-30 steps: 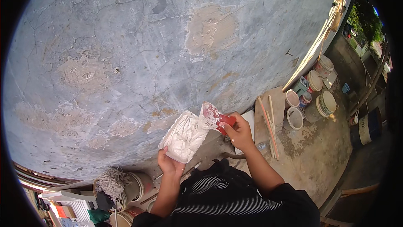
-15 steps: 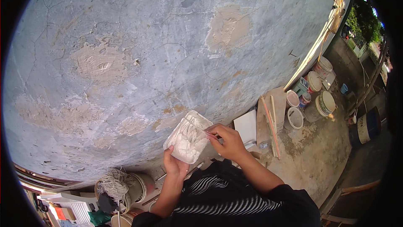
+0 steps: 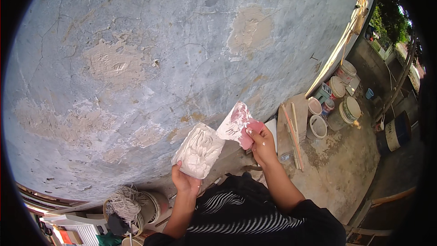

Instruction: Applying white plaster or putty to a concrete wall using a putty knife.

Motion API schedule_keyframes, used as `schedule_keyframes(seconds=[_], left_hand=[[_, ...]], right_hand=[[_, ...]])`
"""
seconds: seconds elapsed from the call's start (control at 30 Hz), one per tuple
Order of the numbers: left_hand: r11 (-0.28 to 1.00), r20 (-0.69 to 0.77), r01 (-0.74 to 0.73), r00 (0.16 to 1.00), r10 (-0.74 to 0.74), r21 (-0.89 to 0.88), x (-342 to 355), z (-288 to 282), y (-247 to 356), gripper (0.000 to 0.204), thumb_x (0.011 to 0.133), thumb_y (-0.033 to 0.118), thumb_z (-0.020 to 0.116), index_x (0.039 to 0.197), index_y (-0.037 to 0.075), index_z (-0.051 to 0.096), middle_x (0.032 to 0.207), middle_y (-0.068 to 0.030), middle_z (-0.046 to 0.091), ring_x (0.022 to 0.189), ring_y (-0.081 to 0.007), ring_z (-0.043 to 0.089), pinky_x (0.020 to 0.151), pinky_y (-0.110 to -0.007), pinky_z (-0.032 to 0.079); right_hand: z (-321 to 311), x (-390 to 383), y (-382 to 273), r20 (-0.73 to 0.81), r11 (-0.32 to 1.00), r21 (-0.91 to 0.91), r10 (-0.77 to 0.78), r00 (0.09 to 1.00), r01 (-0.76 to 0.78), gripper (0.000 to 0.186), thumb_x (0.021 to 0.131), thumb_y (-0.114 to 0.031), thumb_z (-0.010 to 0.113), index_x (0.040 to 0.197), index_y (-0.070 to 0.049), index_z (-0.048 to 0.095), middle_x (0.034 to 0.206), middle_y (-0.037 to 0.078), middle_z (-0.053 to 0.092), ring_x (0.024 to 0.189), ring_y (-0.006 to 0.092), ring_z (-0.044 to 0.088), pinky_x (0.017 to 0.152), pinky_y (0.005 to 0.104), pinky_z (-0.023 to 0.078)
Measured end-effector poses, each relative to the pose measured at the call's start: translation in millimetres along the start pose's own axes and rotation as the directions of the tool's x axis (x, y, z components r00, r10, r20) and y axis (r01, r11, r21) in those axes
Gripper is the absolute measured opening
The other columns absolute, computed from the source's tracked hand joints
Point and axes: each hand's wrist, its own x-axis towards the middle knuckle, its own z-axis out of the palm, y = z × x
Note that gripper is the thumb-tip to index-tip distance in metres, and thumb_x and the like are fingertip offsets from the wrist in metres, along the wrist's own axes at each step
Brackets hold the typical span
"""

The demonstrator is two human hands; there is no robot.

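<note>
The left hand [image 3: 185, 181] holds a tray [image 3: 193, 173] of white paste [image 3: 198, 150]. The right hand [image 3: 264, 147] grips a pink-handled scraper [image 3: 240, 127], its blade messy with paste, close to the tray. A patchy gray wall [image 3: 182, 41] is in front of both hands. Buckets [image 3: 317, 127] stand to their right.

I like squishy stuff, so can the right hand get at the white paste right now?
Probably yes: the right hand holds the scraper close beside the tray, and the white paste lies uncovered, with nothing visible in the way. The left hand holds the tray.
</note>
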Motion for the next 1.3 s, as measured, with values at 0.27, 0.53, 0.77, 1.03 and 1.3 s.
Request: schedule_keyframes(seconds=[0.27, 0.53, 0.77, 1.03, 1.3], left_hand=[[1.0, -0.014, -0.026, 1.0, 0.025, -0.017, -2, -2, 2, 0.073, 0.083, 0.032, 0.054, 0.145, -0.002, 0.036, 0.147, -0.0192, 0.043, 0.135, -0.038, 0.043, 0.113, -0.052, 0.035], [0.999, 0.0, -0.027, 1.0, 0.027, -0.035, -3, -9, 1, 0.073, 0.083, 0.032, 0.055, 0.145, -0.002, 0.036, 0.147, -0.019, 0.043, 0.135, -0.038, 0.042, 0.113, -0.053, 0.034], [0.998, -0.017, -0.047, 0.999, 0.047, -0.047, -7, -16, 5, 0.073, 0.082, 0.032, 0.055, 0.145, -0.002, 0.036, 0.147, -0.0186, 0.043, 0.136, -0.0377, 0.042, 0.114, -0.053, 0.033], [0.998, -0.025, -0.06, 0.998, 0.059, -0.03, -9, -21, 8, 0.073, 0.083, 0.032, 0.054, 0.145, -0.002, 0.036, 0.147, -0.0186, 0.043, 0.135, -0.0379, 0.042, 0.114, -0.053, 0.033], [0.998, -0.022, -0.045, 0.999, 0.044, -0.042, -9, -19, 10, 0.073, 0.082, 0.031, 0.054, 0.145, -0.001, 0.036, 0.147, -0.0189, 0.044, 0.135, -0.038, 0.043, 0.113, -0.053, 0.034]], right_hand=[[-51, 46, -11, -0.239, 0.969, 0.223, 0.157, 0.958, -0.103, 0.017, 0.093, -0.012, 0.053, 0.106, -0.003, 0.058, 0.09, 0.007, 0.066, 0.072, 0.0167, 0.066, 0.059, 0.0312, 0.056], [-38, 105, -29, -0.29, 0.996, 0.075, 0.075, 0.954, -0.055, 0.01, 0.089, -0.013, 0.052, 0.093, -0.007, 0.058, 0.082, 0.007, 0.063, 0.071, 0.0188, 0.065, 0.061, 0.0338, 0.058], [-18, 120, -33, -0.308, 0.998, 0.003, 0.054, 0.95, -0.056, 0.01, 0.086, -0.011, 0.052, 0.089, -0.002, 0.056, 0.079, 0.009, 0.062, 0.066, 0.0194, 0.064, 0.058, 0.0359, 0.061], [-11, 125, -33, -0.318, 0.998, -0.016, 0.05, 0.947, -0.057, 0.01, 0.085, -0.009, 0.052, 0.089, -0.001, 0.055, 0.077, 0.01, 0.06, 0.062, 0.0196, 0.063, 0.055, 0.0365, 0.062], [-13, 142, -37, -0.318, 0.997, 0.013, 0.08, 0.945, -0.08, 0.009, 0.084, -0.011, 0.051, 0.085, -0.001, 0.052, 0.073, 0.011, 0.059, 0.061, 0.0217, 0.063, 0.056, 0.0402, 0.063]])
